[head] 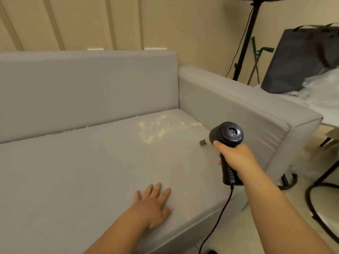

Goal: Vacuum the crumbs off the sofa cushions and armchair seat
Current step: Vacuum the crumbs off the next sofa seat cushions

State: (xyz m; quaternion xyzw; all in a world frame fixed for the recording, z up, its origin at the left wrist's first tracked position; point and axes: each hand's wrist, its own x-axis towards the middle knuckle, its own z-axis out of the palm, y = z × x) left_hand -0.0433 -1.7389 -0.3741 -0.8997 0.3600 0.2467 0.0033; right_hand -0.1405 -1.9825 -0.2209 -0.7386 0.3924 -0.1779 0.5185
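Note:
A grey sofa seat cushion [82, 171] fills most of the view. Yellow crumbs [156, 129] lie scattered on it near the back right corner, with a few more along the seam under the backrest. My right hand [234, 156] grips the handle of a black corded handheld vacuum [229, 136]. Its small nozzle [202, 143] touches the cushion just right of the crumbs, close to the armrest. My left hand [154, 204] lies flat on the cushion's front part, fingers spread, holding nothing.
The sofa's right armrest [247, 107] stands beside the vacuum. The vacuum's cord [218, 219] hangs over the cushion's front edge to the floor. Behind the armrest are a black tripod stand [245, 39], a dark bag [297, 59] and a white table with plastic wrap [322, 92].

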